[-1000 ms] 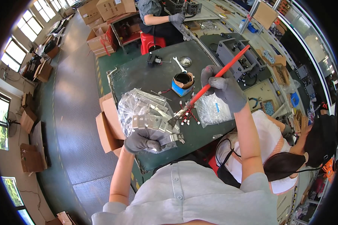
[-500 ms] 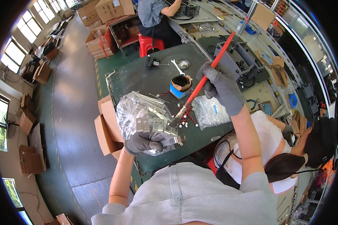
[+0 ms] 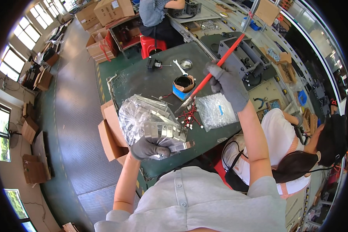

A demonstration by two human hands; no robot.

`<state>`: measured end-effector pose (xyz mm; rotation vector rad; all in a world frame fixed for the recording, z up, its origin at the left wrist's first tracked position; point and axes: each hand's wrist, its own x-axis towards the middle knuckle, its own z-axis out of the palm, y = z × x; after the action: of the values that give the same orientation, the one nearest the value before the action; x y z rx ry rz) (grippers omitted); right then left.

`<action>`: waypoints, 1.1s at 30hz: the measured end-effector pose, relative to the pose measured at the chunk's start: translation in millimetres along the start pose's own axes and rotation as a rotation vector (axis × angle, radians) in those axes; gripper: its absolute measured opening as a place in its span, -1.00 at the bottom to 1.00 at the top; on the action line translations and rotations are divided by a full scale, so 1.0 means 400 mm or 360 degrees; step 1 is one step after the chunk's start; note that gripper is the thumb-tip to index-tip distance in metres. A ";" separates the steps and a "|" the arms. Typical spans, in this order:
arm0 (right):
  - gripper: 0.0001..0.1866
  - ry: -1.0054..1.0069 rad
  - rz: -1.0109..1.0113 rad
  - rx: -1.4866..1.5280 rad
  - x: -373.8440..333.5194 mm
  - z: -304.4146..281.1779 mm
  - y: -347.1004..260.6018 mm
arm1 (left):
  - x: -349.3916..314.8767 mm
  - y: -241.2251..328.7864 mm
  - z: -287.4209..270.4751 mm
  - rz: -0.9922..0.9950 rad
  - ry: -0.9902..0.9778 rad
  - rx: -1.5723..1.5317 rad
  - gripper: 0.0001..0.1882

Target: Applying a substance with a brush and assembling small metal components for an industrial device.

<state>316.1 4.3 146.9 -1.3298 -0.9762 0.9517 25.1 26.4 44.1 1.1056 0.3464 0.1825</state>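
Bench (image 3: 139,83), 1, dark green top, worn, carrying most of the goods below. Carton (image 3: 113,141), 1, brown, flaps open, at the bench's left edge. Clear plastic bag (image 3: 132,112), 1, crumpled, with long metal strips, on the bench behind the left hand. Flat clear bag (image 3: 217,112), 1, packed with white pieces, lying to the right. Brush (image 3: 209,79), 1, long red handle, slanting with its dark tip low, near the brackets but apart from them. Right hand (image 3: 229,87), 1, gray glove, fingers pinching the red handle. Left hand (image 3: 147,149), 1, gray glove, fingers closed around the near side of the brackets. Metal brackets (image 3: 166,132), several, bent, silvery, with holes, fanned in a row above the bench in front of the bag of strips. Tin (image 3: 181,91), 1, blue, ragged brown rim, dark inside, upright. Black device (image 3: 154,64), 1, with a thin rod. Wrench (image 3: 179,67), 1, silvery. Round lid (image 3: 186,64), 1, beside the wrench. Red wires (image 3: 190,117), many, white-ended, between the 2 bags.
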 end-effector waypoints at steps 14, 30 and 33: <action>-0.71 -0.0355 0.0194 -0.0149 -0.012 0.059 -0.047 | 0.003 0.006 0.021 0.0063 0.0148 0.0346 -0.50; -0.66 -0.0393 0.0092 -0.0112 0.009 0.068 -0.045 | 0.019 0.011 0.023 0.0103 0.0129 0.0530 -0.50; -0.63 -0.0553 0.0169 -0.0102 0.022 0.058 -0.027 | 0.023 0.005 0.021 0.0080 0.0108 0.0545 -0.50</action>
<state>297.0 19.6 157.8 -1.3044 -1.2158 1.2706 36.7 23.0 47.5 1.4492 0.4205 0.2106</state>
